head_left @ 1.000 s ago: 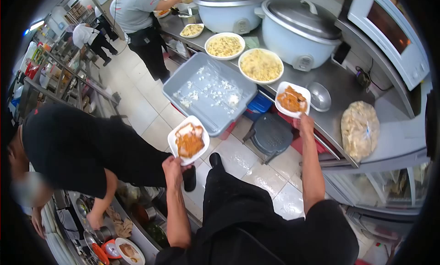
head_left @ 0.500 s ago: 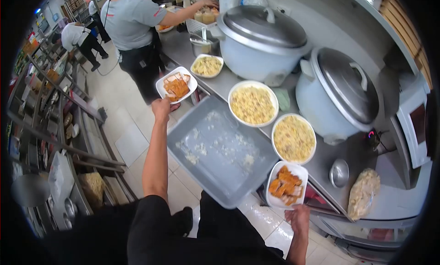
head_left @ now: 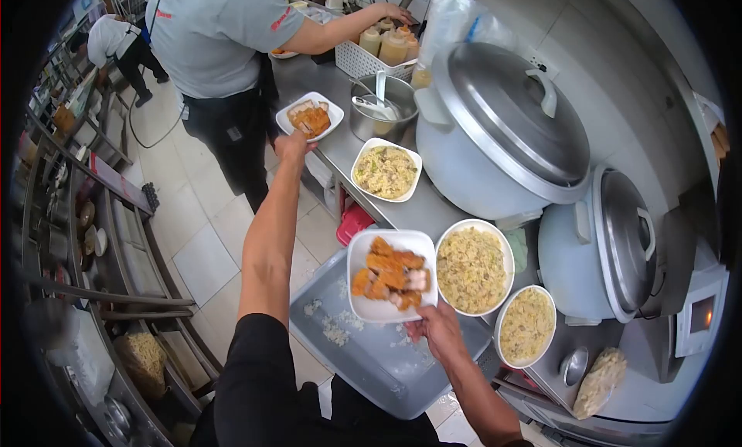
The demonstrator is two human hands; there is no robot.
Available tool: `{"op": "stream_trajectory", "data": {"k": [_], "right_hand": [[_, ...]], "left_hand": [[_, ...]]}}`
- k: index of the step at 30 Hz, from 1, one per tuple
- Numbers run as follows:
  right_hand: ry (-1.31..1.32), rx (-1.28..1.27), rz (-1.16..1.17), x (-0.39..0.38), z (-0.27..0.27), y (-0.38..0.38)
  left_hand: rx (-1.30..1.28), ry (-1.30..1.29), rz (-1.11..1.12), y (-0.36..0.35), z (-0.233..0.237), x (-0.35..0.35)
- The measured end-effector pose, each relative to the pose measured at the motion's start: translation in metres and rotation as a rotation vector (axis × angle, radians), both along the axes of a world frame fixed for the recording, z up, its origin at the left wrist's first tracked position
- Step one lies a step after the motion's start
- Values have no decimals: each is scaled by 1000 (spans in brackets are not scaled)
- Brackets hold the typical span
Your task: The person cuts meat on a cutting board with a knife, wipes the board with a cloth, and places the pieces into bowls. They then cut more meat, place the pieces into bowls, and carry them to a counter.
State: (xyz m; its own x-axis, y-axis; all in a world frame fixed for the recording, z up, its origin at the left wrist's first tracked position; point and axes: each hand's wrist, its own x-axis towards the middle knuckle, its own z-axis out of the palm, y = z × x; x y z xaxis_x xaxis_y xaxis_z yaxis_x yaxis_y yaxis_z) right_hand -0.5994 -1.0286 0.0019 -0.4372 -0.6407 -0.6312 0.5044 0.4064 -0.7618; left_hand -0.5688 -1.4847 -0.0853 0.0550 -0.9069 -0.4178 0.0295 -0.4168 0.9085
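In my left hand (head_left: pixel 295 144) is a white square bowl (head_left: pixel 334 116) of sliced fried cutlet (head_left: pixel 311 121), held out over the counter's edge by the co-worker. My right hand (head_left: pixel 440 329) grips a second white bowl (head_left: pixel 363 304) with orange-brown cutlet pieces (head_left: pixel 391 274), above the grey tub (head_left: pixel 355 362). That tub has bits of white rice stuck to its bottom. Beside the right hand stand a round bowl of fried rice (head_left: pixel 473 268) and another fried rice bowl (head_left: pixel 527 326). A square bowl of fried rice (head_left: pixel 386 172) sits farther up the counter.
Two large rice cookers (head_left: pixel 495 138) with metal lids line the wall. A metal pot with spoons (head_left: pixel 379 107) and a white basket of sauce bottles (head_left: pixel 386 51) stand near a co-worker (head_left: pixel 216 45). Shelving (head_left: pixel 85 238) runs along the left.
My right hand has carried its cutlet bowl forward and left, from the tub's near right corner to above the tub. The left bowl has moved nearer the counter. My view has shifted.
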Motion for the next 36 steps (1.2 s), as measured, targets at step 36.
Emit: {"op": "stream_trajectory", "data": {"k": [36], "right_hand": [[-95, -253, 234, 119, -122, -257]], "left_hand": [[710, -645, -364, 724, -144, 342]]}}
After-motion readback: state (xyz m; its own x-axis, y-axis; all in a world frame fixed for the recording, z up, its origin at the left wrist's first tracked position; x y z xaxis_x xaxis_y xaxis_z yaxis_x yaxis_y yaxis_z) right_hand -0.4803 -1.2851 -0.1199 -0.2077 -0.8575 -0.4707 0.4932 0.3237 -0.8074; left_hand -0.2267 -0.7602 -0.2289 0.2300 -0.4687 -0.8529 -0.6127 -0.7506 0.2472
